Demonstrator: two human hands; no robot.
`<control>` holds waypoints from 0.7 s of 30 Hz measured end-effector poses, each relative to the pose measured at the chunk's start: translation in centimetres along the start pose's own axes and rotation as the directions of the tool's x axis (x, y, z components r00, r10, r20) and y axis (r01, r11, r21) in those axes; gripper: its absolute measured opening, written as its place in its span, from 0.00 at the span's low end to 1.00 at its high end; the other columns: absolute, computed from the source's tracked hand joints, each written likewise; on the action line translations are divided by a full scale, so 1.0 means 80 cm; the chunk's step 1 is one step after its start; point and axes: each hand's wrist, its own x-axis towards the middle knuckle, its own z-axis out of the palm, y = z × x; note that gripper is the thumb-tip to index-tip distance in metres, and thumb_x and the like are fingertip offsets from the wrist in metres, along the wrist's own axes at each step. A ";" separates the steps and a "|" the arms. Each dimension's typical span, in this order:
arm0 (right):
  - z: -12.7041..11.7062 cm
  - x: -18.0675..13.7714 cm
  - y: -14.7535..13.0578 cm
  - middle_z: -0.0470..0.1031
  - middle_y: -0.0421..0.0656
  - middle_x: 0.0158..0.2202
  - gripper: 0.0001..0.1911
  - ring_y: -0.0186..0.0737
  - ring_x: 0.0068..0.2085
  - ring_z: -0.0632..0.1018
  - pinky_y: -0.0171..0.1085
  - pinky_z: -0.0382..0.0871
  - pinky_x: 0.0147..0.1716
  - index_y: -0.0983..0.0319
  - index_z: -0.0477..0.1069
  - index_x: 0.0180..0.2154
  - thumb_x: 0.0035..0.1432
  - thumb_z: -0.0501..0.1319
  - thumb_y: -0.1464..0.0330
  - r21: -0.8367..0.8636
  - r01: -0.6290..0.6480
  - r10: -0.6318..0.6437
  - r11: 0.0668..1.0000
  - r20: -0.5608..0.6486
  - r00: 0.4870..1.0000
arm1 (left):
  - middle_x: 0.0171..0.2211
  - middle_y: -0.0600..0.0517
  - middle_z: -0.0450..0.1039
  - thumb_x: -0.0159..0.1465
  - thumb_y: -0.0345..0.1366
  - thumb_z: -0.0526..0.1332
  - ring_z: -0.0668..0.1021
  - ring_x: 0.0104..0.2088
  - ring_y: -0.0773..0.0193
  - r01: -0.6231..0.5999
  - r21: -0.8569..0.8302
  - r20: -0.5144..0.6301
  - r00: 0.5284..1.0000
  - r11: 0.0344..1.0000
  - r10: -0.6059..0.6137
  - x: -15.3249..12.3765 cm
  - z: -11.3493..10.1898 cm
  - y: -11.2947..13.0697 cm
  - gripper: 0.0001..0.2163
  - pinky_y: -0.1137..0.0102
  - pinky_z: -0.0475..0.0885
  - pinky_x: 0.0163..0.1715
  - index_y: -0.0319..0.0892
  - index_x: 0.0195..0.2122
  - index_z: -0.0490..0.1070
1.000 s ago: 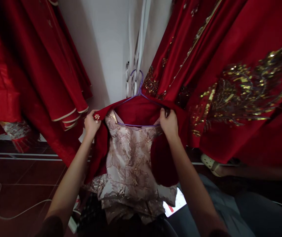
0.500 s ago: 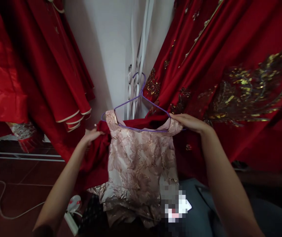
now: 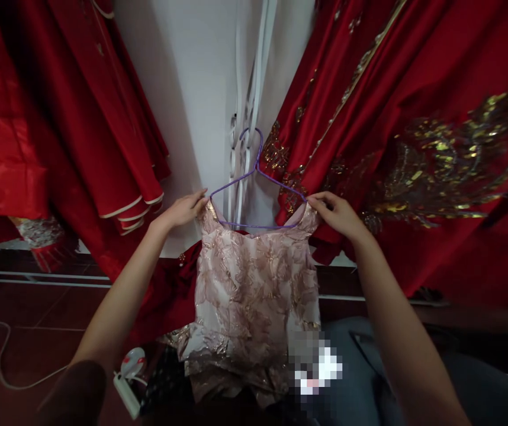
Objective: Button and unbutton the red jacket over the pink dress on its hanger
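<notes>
A pale pink dress with gold-flecked, crinkled fabric hangs on a purple hanger, its straps over the hanger's two arms. The hanger's hook is at a white metal rack; whether it bears on the bar I cannot tell. My left hand is closed on the dress's left strap near the hanger's end. At the other shoulder, my right hand pinches the right strap between thumb and fingers. Gathered folds cover the lower part of the dress.
Red garments hang at the left, and a red gown with gold sequins fills the right. Below, a power strip and a white cable lie on the dark tiled floor. Blue-grey cloth is at the lower right.
My left hand has left the red cloth and moved up and right onto the left strap. The red cloth behind the dress has dropped away. My right hand stays at its strap.
</notes>
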 end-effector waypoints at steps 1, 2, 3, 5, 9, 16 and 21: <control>0.002 -0.001 0.001 0.77 0.43 0.35 0.17 0.42 0.38 0.76 0.41 0.69 0.41 0.59 0.74 0.37 0.55 0.58 0.54 0.025 0.006 -0.006 1.000 -0.002 1.000 | 0.48 0.46 0.73 0.67 0.51 0.41 0.75 0.47 0.58 -0.008 0.003 0.036 0.999 1.000 0.008 0.005 0.002 0.003 0.24 0.67 0.67 0.46 0.43 0.54 0.65; 0.003 -0.002 0.003 0.77 0.43 0.35 0.16 0.41 0.37 0.76 0.41 0.69 0.41 0.59 0.74 0.36 0.55 0.58 0.54 0.052 0.011 -0.011 0.999 -0.007 1.000 | 0.41 0.47 0.76 0.67 0.50 0.41 0.77 0.40 0.59 -0.011 0.014 0.052 0.999 1.000 0.010 0.006 0.004 0.004 0.24 0.69 0.67 0.40 0.43 0.50 0.68; 0.004 -0.002 0.004 0.77 0.43 0.34 0.16 0.41 0.37 0.76 0.41 0.69 0.40 0.58 0.73 0.35 0.54 0.59 0.54 0.077 0.014 -0.013 0.997 -0.013 1.000 | 0.36 0.48 0.77 0.67 0.50 0.41 0.77 0.36 0.59 -0.017 0.034 0.045 0.999 0.999 0.015 0.004 0.006 0.004 0.24 0.70 0.67 0.37 0.43 0.47 0.70; 0.005 -0.001 0.007 0.76 0.42 0.33 0.15 0.42 0.36 0.76 0.41 0.70 0.40 0.58 0.73 0.34 0.53 0.60 0.54 0.125 0.017 -0.012 0.992 -0.039 0.999 | 0.32 0.49 0.76 0.67 0.49 0.42 0.76 0.33 0.60 -0.021 0.073 -0.036 0.999 0.997 0.024 -0.004 0.010 0.002 0.22 0.71 0.64 0.33 0.43 0.44 0.72; 0.007 -0.004 0.018 0.76 0.44 0.33 0.12 0.44 0.37 0.76 0.43 0.70 0.39 0.57 0.71 0.32 0.53 0.60 0.56 0.209 -0.017 0.061 0.978 -0.205 0.977 | 0.34 0.47 0.77 0.68 0.46 0.43 0.76 0.32 0.61 0.069 0.109 -0.201 0.978 0.992 -0.046 -0.024 0.019 -0.010 0.21 0.71 0.62 0.32 0.42 0.46 0.71; 0.031 -0.060 0.028 0.77 0.51 0.34 0.14 0.44 0.35 0.76 0.41 0.69 0.37 0.63 0.71 0.33 0.54 0.58 0.58 0.174 -0.189 0.256 0.966 -0.596 0.761 | 0.30 0.45 0.76 0.68 0.46 0.44 0.77 0.30 0.57 0.368 0.212 -0.208 0.922 0.905 -0.326 -0.082 0.053 -0.017 0.20 0.69 0.59 0.28 0.41 0.36 0.71; 0.052 -0.103 0.029 0.76 0.49 0.31 0.16 0.45 0.33 0.76 0.43 0.70 0.35 0.64 0.71 0.33 0.53 0.58 0.56 0.162 -0.317 0.348 0.934 -0.603 0.718 | 0.28 0.49 0.70 0.69 0.43 0.42 0.75 0.29 0.60 0.330 0.098 -0.253 0.921 0.939 -0.297 -0.132 0.076 0.006 0.16 0.69 0.63 0.29 0.42 0.39 0.66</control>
